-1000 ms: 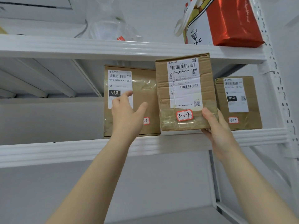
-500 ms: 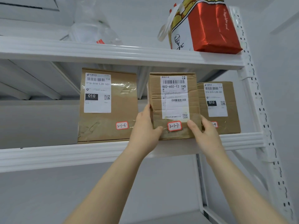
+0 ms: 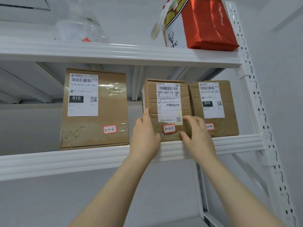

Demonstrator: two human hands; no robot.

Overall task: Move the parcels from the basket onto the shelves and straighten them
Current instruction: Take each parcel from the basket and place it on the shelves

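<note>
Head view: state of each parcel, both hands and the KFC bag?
parcel 3-1-7: upright on middle shelf, both hands on it
parcel 3-1-6: upright, untouched
right parcel: upright, beside 3-1-7
left hand: grips 3-1-7's left edge
right hand: grips 3-1-7's lower right corner
KFC bag: on top shelf

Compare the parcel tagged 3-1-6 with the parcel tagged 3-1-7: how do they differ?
Size: parcel 3-1-6 is taller and wider than parcel 3-1-7. The left hand and right hand grip parcel 3-1-7; parcel 3-1-6 stands untouched. Both are brown cardboard boxes with white labels on one shelf.
</note>
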